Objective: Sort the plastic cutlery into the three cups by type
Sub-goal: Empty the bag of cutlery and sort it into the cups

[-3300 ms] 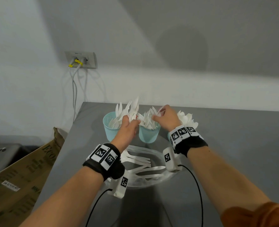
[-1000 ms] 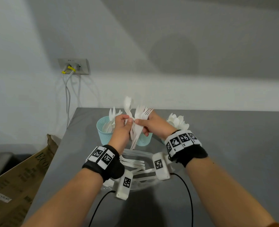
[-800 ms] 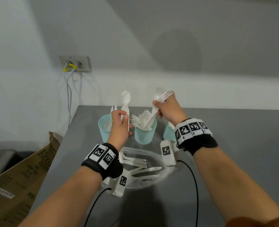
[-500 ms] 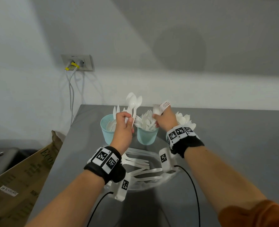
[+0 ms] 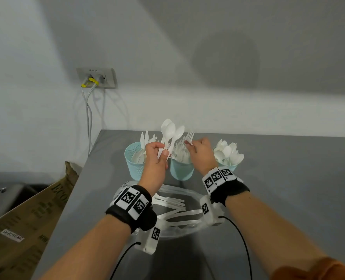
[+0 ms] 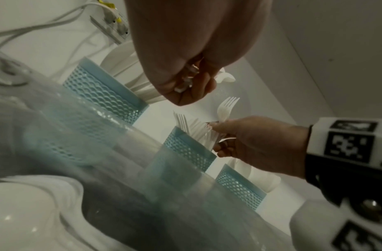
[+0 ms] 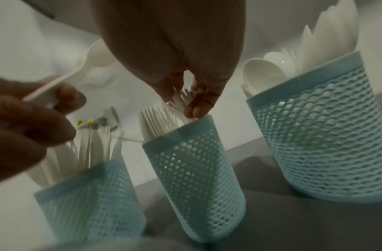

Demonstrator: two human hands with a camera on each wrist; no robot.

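left hand [image 5: 156,156] gripped three white spoons [image 5: 170,131] | right hand [image 5: 200,152] pinched forks [image 5: 189,136] over middle cup [image 5: 181,170], fork count unclear | right cup [image 5: 227,167] half hidden by wrist

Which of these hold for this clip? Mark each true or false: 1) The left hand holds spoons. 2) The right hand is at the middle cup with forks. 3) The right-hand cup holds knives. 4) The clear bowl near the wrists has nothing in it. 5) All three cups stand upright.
1) The left hand holds spoons: true.
2) The right hand is at the middle cup with forks: true.
3) The right-hand cup holds knives: false, spoons stand in it; the knives are in the left cup.
4) The clear bowl has nothing in it: false, white cutlery lies in it.
5) All three cups stand upright: true.
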